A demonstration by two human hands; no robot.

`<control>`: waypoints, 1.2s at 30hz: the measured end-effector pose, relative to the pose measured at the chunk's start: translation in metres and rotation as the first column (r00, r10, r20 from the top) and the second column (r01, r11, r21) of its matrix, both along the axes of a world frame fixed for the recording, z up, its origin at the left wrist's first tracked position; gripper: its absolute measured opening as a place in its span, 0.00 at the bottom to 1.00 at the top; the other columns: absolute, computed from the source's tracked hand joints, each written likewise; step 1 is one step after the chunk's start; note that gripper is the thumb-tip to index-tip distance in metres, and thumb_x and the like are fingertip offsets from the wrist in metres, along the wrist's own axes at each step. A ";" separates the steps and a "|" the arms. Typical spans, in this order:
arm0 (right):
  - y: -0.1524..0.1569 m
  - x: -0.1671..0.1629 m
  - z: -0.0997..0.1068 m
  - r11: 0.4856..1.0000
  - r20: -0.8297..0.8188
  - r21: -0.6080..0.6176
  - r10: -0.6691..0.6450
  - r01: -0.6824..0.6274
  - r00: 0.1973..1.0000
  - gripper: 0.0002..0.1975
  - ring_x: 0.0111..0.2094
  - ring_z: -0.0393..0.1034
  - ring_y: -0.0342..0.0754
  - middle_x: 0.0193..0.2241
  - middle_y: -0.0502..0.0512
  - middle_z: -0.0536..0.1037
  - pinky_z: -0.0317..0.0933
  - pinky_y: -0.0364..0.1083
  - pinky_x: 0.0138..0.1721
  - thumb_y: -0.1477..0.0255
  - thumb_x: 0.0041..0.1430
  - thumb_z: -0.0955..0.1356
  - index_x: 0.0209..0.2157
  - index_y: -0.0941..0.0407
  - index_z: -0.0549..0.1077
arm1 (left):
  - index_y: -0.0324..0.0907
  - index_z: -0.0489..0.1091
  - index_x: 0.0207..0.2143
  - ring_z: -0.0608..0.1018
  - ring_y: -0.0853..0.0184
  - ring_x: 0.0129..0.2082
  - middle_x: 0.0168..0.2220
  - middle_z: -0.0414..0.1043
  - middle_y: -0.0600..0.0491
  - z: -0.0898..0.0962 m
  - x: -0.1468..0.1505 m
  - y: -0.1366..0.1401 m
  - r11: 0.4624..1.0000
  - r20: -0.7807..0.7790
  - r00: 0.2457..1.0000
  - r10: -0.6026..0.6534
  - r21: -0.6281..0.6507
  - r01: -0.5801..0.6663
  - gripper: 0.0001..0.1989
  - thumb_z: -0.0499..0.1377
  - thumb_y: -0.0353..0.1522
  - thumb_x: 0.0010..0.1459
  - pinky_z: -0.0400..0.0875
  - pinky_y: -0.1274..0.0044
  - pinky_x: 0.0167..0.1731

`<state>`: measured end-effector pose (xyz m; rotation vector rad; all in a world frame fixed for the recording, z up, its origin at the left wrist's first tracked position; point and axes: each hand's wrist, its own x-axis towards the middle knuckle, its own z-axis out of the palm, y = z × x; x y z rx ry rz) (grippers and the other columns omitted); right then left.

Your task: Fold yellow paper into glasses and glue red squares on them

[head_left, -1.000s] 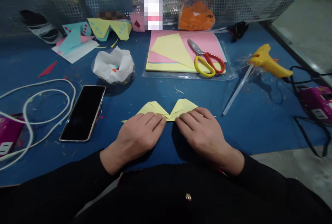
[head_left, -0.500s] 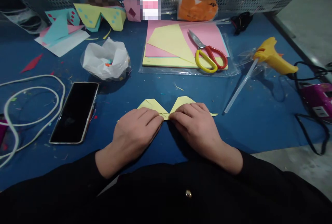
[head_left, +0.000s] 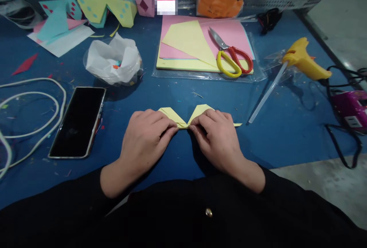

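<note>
A folded piece of yellow paper lies on the blue table in front of me, with two wing-like flaps rising on either side of a V-shaped notch. My left hand pinches its near edge left of the notch, thumb and fingers pressed together. On the other side my right hand grips the same edge close to the notch, fingers curled over the paper. Much of both flaps is hidden under my hands; a thin yellow tip pokes out to the right of my right hand.
Scissors rest on stacked coloured paper. A yellow glue gun with a glue stick lies right. Left are a phone, a white cable and a paper-lined bowl. Folded paper butterflies stand behind.
My left hand's fingers have shifted slightly left along the paper's edge, with its back turned up a little more. The right hand keeps its grip. The view has tilted slightly.
</note>
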<state>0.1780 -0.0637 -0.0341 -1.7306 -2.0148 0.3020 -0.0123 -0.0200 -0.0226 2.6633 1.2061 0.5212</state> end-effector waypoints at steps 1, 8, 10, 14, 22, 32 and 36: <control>0.000 -0.001 0.001 1.000 0.000 -0.008 -0.009 0.009 1.000 0.07 0.35 0.67 0.51 0.29 0.52 0.74 0.51 0.49 0.39 0.72 0.63 0.67 0.31 0.55 0.74 | 0.44 0.74 0.31 0.75 0.61 0.34 0.31 0.77 0.54 0.000 0.000 0.000 1.000 -0.004 1.000 0.003 0.000 -0.003 0.10 0.58 0.35 0.64 0.60 0.68 0.34; -0.001 0.003 0.000 1.000 -0.100 -0.030 0.002 -0.005 0.995 0.04 0.36 0.68 0.49 0.30 0.50 0.75 0.52 0.48 0.40 0.73 0.62 0.68 0.32 0.54 0.74 | 0.44 0.73 0.32 0.75 0.61 0.34 0.31 0.76 0.55 0.000 -0.001 0.002 0.999 -0.013 0.999 -0.040 -0.024 0.039 0.08 0.58 0.34 0.64 0.60 0.68 0.36; -0.002 0.004 0.000 0.999 -0.120 -0.032 0.026 -0.030 0.992 0.02 0.36 0.69 0.48 0.31 0.50 0.75 0.53 0.48 0.41 0.73 0.62 0.68 0.33 0.54 0.73 | 0.45 0.73 0.34 0.76 0.62 0.36 0.33 0.77 0.55 -0.001 -0.001 0.002 0.997 -0.008 0.998 -0.070 -0.030 0.069 0.07 0.58 0.34 0.64 0.60 0.68 0.37; -0.002 0.005 -0.001 0.997 -0.110 -0.020 0.068 -0.070 0.992 0.02 0.36 0.69 0.48 0.32 0.51 0.76 0.53 0.48 0.40 0.72 0.62 0.68 0.34 0.54 0.73 | 0.44 0.74 0.37 0.76 0.62 0.37 0.35 0.77 0.54 -0.002 0.001 0.001 0.992 0.004 0.992 -0.124 -0.026 0.124 0.06 0.57 0.33 0.65 0.60 0.69 0.37; -0.005 0.005 0.000 0.998 -0.095 -0.022 0.063 -0.066 0.993 0.03 0.38 0.69 0.50 0.33 0.52 0.76 0.54 0.49 0.41 0.69 0.62 0.69 0.35 0.53 0.73 | 0.43 0.74 0.37 0.74 0.62 0.35 0.35 0.76 0.52 -0.005 0.002 -0.001 0.993 0.054 0.995 -0.084 -0.078 0.088 0.08 0.57 0.34 0.65 0.63 0.71 0.34; -0.004 0.005 -0.002 0.997 -0.106 -0.002 0.080 -0.081 0.991 0.03 0.36 0.69 0.48 0.31 0.51 0.76 0.53 0.48 0.40 0.72 0.63 0.67 0.34 0.54 0.73 | 0.42 0.71 0.33 0.73 0.61 0.34 0.32 0.73 0.52 -0.005 0.002 -0.001 0.990 0.023 0.994 -0.110 -0.086 0.112 0.08 0.55 0.33 0.66 0.63 0.70 0.33; -0.004 0.005 -0.003 0.995 -0.094 0.008 0.099 -0.099 0.991 0.06 0.36 0.69 0.47 0.32 0.50 0.77 0.52 0.48 0.41 0.72 0.65 0.66 0.37 0.52 0.76 | 0.43 0.71 0.34 0.73 0.62 0.35 0.32 0.74 0.52 -0.006 0.001 -0.002 0.990 0.010 0.994 -0.109 -0.093 0.109 0.09 0.55 0.33 0.66 0.62 0.70 0.33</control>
